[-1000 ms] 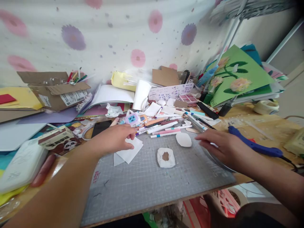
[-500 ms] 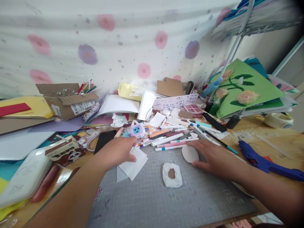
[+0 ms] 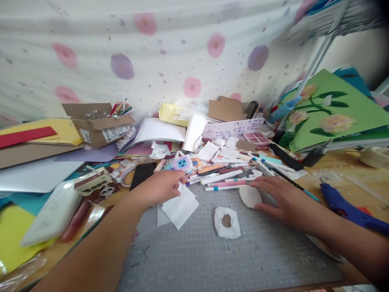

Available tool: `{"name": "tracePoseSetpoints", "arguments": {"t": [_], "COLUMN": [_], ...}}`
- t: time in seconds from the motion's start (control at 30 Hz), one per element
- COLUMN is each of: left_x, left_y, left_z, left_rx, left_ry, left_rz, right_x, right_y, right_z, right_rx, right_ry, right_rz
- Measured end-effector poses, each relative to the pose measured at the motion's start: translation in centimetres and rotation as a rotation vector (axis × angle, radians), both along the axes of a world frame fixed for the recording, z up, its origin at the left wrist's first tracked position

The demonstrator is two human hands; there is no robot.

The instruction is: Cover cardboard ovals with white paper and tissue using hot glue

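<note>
My left hand (image 3: 159, 187) rests on the far left part of the grey cutting mat (image 3: 212, 255), fingers curled and pinching the top corner of a folded white paper (image 3: 180, 207). My right hand (image 3: 278, 199) lies flat with fingers stretched out on the mat's far right, its fingertips touching a white oval cut-out (image 3: 249, 196). Between the hands, nearer me, lies a white foam ring with a brown hole (image 3: 227, 222). A row of marker pens (image 3: 223, 181) runs along the mat's far edge just beyond both hands.
A blue glue gun (image 3: 349, 209) lies right of my right arm. Left of the mat sit a panda box (image 3: 95, 184), a white case (image 3: 53, 213) and a cardboard box (image 3: 99, 123). Green flower card (image 3: 330, 111) leans at the right; a floral cloth hangs behind.
My right hand moved left and forward onto the white oval piece. My left hand stayed on the folded paper. The camera shifted, so everything sits lower and further right in view.
</note>
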State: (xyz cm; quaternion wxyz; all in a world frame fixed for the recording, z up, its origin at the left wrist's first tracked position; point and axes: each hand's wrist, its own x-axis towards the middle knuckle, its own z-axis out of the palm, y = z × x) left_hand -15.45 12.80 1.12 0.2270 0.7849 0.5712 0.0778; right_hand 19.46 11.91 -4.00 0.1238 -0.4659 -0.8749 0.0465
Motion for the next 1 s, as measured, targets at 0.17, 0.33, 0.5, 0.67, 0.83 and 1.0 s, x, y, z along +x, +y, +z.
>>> {"name": "tracePoseSetpoints", "arguments": {"t": [0.17, 0.33, 0.5, 0.67, 0.83, 1.0], "left_x": [1.0, 2.3, 3.6, 3.6, 3.5, 3.3], "left_y": [-0.6, -0.2, 0.5, 0.5, 0.2, 0.1], "left_z": [1.1, -0.4, -2.6, -2.6, -2.3, -1.8], "left_rx": [-0.005, 0.054, 0.089, 0.077, 0.053, 0.030], "left_ry": [-0.300, -0.602, -0.798, -0.845, -0.808, -0.752], "left_rz": [0.029, 0.138, 0.267, 0.289, 0.259, 0.227], "right_x": [-0.4, -2.3, -2.6, -1.6, -1.0, -1.1], "right_y": [-0.4, -1.7, -1.5, -0.6, -0.2, -0.5], "right_z": [0.3, 1.6, 1.7, 0.8, 0.3, 0.6], "right_rx": [0.094, 0.118, 0.115, 0.134, 0.031, -0.035], "right_ry": [0.146, 0.226, 0.257, 0.157, -0.021, -0.087], "right_rz": [-0.016, 0.044, 0.055, 0.031, 0.015, 0.008]}}
